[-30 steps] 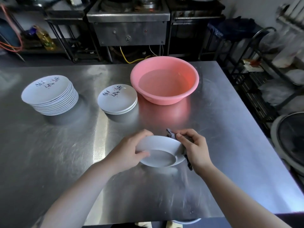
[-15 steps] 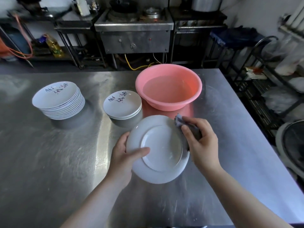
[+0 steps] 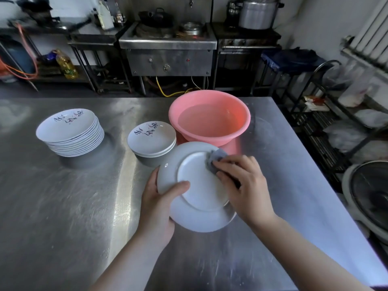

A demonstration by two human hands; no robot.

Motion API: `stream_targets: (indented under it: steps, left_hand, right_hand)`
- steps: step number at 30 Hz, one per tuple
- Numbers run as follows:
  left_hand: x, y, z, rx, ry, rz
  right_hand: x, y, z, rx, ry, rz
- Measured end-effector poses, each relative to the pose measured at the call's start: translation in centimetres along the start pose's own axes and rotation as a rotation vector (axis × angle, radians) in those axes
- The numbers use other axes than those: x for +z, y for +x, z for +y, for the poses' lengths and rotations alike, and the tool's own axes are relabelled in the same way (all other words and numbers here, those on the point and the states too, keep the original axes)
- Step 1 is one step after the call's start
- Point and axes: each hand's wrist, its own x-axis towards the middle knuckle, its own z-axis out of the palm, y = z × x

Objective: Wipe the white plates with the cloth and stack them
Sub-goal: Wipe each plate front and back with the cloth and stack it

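big stainless steel bench (image 3: 63,217) takes up most of the view, scuffed and shiny. behind it there's a steel stove unit (image 3: 168,53) with a dark wok on top, and a large metal pot (image 3: 257,14) off to the right of that. a wire rack (image 3: 336,114) with plastic bags runs down the right side.

on the bench, the pink basin (image 3: 210,116) sits toward the far edge with water in it. far left is the tall stack of plates (image 3: 70,133), white with dark calligraphy on the top one. the short stack of plates (image 3: 151,138) sits between that and the basin, just beside the basin, same writing on top.

the white plate (image 3: 195,198) being worked on is held up off the bench, tilted toward the camera with its underside and foot ring facing us, in front of the short stack and the basin. left hand (image 3: 157,206) grips its left rim, thumb (image 3: 178,186) curled over onto the underside, the other fingers hidden behind the plate. right hand (image 3: 243,185) has its fingers bent down onto the grey cloth (image 3: 216,158), pressing it against the plate's upper right part by the foot ring. a yellow oil bottle (image 3: 67,65) sits on a low shelf at back left.
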Motion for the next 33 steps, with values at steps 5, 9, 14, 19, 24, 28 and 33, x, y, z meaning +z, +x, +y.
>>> stream_targets:
  steps: [5,9,14,19,24,28,33]
  left_hand:
    - [-0.1,-0.2,0.8,0.041,0.072,-0.060]
    - [0.3,0.1,2.2,0.119,0.206,-0.159]
    - [1.9,0.3,3.3,0.195,0.261,-0.255]
    - [1.9,0.3,5.0,0.243,0.319,-0.296]
    - [2.3,-0.2,5.5,0.280,0.341,-0.269]
    - [2.6,-0.6,6.5,0.295,0.238,-0.218]
    - [4.0,-1.1,7.6,0.340,0.028,0.042]
  right_hand:
    - [0.4,0.4,-1.5,-0.115,0.080,-0.106]
    - [-0.8,3.5,-1.5,0.131,0.099,0.076]
    - [-0.6,4.3,-4.6,-0.287,0.160,-0.083]
    - [-2.3,6.6,-4.2,-0.030,0.205,0.071]
    - [-2.2,7.0,-5.9,-0.414,0.198,-0.062]
    - [-3.9,9.0,-4.3,-0.185,0.351,-0.014]
    - [-5.0,10.5,-3.3,0.042,0.566,0.000]
